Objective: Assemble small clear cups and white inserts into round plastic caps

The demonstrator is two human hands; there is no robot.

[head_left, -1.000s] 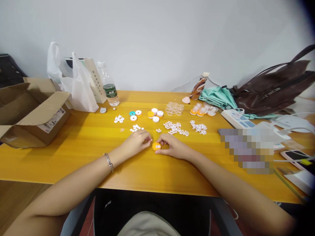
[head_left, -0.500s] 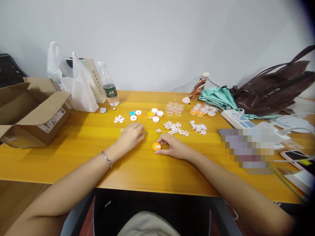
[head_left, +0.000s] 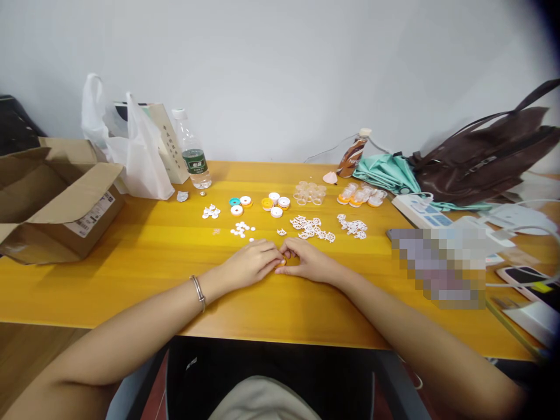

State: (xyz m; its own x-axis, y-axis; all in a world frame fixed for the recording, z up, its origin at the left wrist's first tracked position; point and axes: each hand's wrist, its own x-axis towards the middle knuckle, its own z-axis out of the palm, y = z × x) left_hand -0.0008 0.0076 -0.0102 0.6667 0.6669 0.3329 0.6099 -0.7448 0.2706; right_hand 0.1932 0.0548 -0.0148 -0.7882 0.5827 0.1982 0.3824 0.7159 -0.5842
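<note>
My right hand [head_left: 311,260] pinches a small round orange plastic piece [head_left: 283,263] by its edge, low over the table. Only a sliver of that piece shows. My left hand [head_left: 258,261] is closed over its top, fingers together; whatever lies under those fingertips is hidden. Small white discs [head_left: 240,229] lie scattered beyond my left hand. Ahead of my right hand is a heap of white openwork pieces, shaped like small wheels [head_left: 310,226], with one lying apart [head_left: 281,232].
Farther back are round coloured cases [head_left: 275,203], clear plastic cups [head_left: 310,192] and orange-based pieces with clear tops [head_left: 359,195]. A cardboard box [head_left: 98,219] and a water bottle [head_left: 195,154] stand left; a power strip [head_left: 422,213] and brown bag [head_left: 481,151] lie right.
My left hand reached out to the small white discs, then came back to cover the orange piece. My right hand has kept its hold and place.
</note>
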